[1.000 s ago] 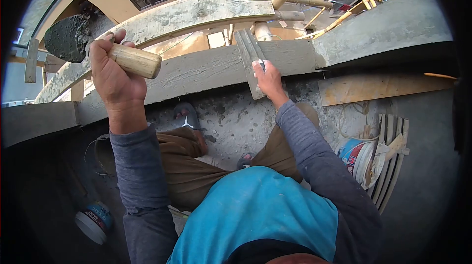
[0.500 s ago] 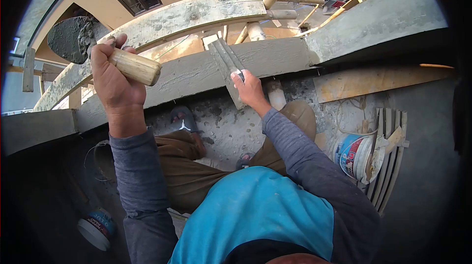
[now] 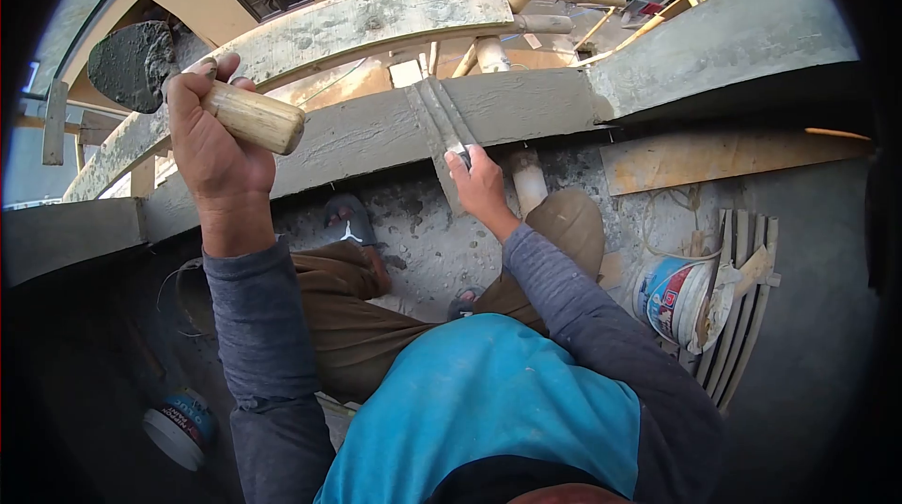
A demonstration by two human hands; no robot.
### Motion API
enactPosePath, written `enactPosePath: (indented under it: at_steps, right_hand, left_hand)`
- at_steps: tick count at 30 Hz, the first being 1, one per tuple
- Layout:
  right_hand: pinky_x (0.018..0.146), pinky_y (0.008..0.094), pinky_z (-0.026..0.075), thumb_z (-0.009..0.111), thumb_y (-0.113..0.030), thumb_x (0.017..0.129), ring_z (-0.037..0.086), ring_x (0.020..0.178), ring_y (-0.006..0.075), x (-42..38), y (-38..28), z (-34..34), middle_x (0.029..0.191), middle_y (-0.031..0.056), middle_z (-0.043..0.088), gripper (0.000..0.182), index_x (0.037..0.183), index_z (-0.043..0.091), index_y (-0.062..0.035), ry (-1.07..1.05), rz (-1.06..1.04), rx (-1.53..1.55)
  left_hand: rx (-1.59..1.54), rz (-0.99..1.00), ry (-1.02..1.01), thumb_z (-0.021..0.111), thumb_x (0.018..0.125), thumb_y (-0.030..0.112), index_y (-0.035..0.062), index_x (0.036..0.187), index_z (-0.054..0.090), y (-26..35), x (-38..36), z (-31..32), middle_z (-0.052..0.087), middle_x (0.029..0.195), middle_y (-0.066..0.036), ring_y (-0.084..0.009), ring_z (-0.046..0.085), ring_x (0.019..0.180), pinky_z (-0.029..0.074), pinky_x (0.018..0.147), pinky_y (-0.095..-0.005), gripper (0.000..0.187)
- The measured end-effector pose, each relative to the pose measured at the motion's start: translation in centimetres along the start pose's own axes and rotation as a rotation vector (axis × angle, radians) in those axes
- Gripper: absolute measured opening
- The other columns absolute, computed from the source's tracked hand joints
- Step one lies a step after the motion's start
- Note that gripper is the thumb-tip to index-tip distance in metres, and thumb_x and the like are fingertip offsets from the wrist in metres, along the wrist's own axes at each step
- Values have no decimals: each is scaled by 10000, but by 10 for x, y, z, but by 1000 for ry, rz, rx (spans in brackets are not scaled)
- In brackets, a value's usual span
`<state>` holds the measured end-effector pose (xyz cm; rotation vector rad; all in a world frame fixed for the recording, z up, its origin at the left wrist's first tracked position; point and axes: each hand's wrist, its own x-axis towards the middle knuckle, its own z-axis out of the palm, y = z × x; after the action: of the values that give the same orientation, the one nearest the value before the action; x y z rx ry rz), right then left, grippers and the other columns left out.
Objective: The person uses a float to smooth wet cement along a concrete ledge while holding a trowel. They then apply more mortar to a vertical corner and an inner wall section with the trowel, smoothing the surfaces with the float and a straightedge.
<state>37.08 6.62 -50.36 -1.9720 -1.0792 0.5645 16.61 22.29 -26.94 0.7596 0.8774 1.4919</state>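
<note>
Across the wall (image 3: 348,133), holds a float (image 3: 440,119) in the right hand (image 3: 486,186), with fingers closed on its dark grip (image 3: 465,158). Over the wall's left part, grips a mortar-smeared trowel (image 3: 132,67) in the left hand (image 3: 224,152), with fingers curled around the wooden handle (image 3: 252,119). Below the wall, toward its right, has a bucket (image 3: 667,302) beside some strips (image 3: 750,321).

Wooden-handled trowel (image 3: 136,65), mortar-smeared, held aloft; long ridged float (image 3: 440,119), crosswise on grey ledge (image 3: 348,133)
</note>
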Motion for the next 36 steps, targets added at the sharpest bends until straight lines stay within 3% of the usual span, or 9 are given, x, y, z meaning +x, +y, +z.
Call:
enactPosePath:
  at_steps: [3, 6, 7, 9, 16, 24, 30, 33, 36]
  right_hand:
    - [685, 418, 476, 555, -392, 889, 636, 720, 335, 16, 4, -27, 718, 146, 643, 399, 862, 556, 6, 13, 168, 38]
    - [712, 415, 472, 548, -359, 897, 638, 752, 331, 56, 40, -76, 769, 166, 652, 369, 872, 560, 9, 327, 396, -50]
    - [603, 390, 488, 537, -356, 905, 628, 639, 270, 71, 64, -93, 744, 131, 641, 373, 889, 557, 16, 350, 392, -16]
    - [368, 274, 403, 534, -372, 906, 491, 442, 113, 83, 32, -133, 700, 51, 565, 395, 901, 563, 22, 168, 444, 121]
    - [345, 210, 317, 530, -329, 915, 400, 423, 51, 191, -13, -200, 634, -4, 550, 293, 869, 573, -43, -384, 691, -150]
    - [296, 138, 325, 543, -287, 929, 405, 355, -1, 219, -125, -78, 594, 3, 597, 258, 908, 577, -32, -723, 641, -277]
    - [298, 137, 323, 494, -298, 952, 396, 370, -12, 187, -165, 30, 591, -12, 581, 322, 836, 600, -17, -1012, 543, 13]
    - [348, 147, 353, 488, -268, 953, 423, 434, -1, 191, -173, 31, 662, -4, 606, 264, 1001, 597, -33, -1039, 521, -12]
    - [334, 139, 327, 492, -273, 954, 410, 418, -6, 201, -162, 22, 643, -10, 591, 259, 952, 609, -43, -906, 526, -130]
  left_hand:
    - [-2, -33, -14, 507, 843, 136, 21, 977, 483, -4, -2, -3, 541, 955, -121, -170, 511, 740, 470, 700, -272, 178]
    - [15, -20, 45, 498, 857, 152, 14, 980, 501, 7, -4, -9, 549, 958, -127, -189, 523, 765, 497, 712, -277, 185]
    - [16, 4, 58, 494, 858, 157, 11, 997, 497, 9, 0, -17, 553, 958, -129, -189, 524, 769, 496, 716, -288, 201]
    - [-4, 17, 57, 491, 858, 159, 14, 997, 498, 11, 3, -21, 556, 958, -129, -191, 525, 770, 495, 718, -292, 201]
    - [-35, 27, 70, 506, 850, 137, 18, 983, 499, 11, -2, -8, 564, 940, -130, -190, 525, 755, 491, 701, -285, 179]
    - [-18, 78, 57, 502, 846, 137, 34, 965, 479, 14, 2, -8, 580, 903, -130, -188, 537, 716, 489, 686, -295, 159]
    - [-94, 135, 159, 514, 831, 145, 30, 972, 484, 28, 19, -22, 594, 886, -128, -195, 554, 731, 492, 703, -301, 184]
    - [-105, 157, 169, 515, 828, 148, 28, 983, 485, 35, 24, -34, 598, 883, -128, -205, 554, 741, 491, 708, -311, 199]
    - [-126, 226, 172, 521, 824, 153, 25, 980, 488, 41, 27, -48, 598, 875, -127, -217, 553, 743, 490, 710, -325, 204]
